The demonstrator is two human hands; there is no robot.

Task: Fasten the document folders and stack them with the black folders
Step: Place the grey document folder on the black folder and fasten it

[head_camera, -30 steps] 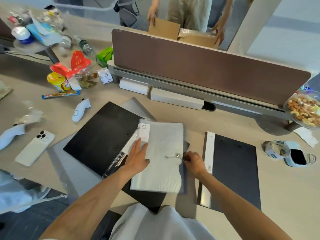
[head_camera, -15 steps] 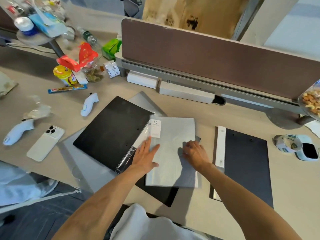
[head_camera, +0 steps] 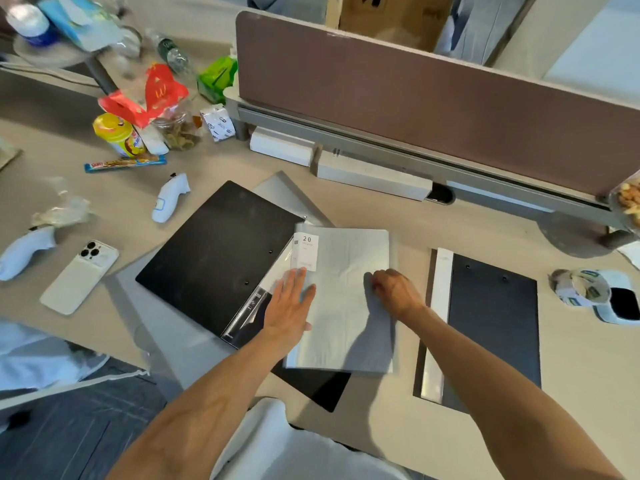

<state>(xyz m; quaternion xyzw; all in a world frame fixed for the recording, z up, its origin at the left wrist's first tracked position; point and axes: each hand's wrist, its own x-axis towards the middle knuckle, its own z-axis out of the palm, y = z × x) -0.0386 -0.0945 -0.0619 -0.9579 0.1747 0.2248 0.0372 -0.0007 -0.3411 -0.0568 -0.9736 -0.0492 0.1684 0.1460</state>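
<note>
A grey translucent document folder (head_camera: pixel 346 271) with a white "20" label lies in front of me, resting partly on a black folder (head_camera: pixel 214 251) to its left. My left hand (head_camera: pixel 289 308) lies flat, fingers spread, on the grey folder's left edge. My right hand (head_camera: pixel 394 292) is curled on the folder's right half, fingertips pressed down where its string fastener was; the fastener is hidden under the fingers. A second black folder (head_camera: pixel 491 327) with a white spine lies apart on the right. A grey sheet or folder (head_camera: pixel 138 299) sits under the left black one.
On the left lie a white phone (head_camera: pixel 79 277), two white controllers (head_camera: pixel 169 202) and snack clutter (head_camera: pixel 138 126). A brown divider panel (head_camera: pixel 415 95) runs across the back with white boxes (head_camera: pixel 370 174) below it. Tape rolls (head_camera: pixel 588 292) sit far right.
My right hand moved from pinching the string at the button fastener to resting curled over it. My left hand stayed on the folder's left edge. The camera view shifted left and closer.
</note>
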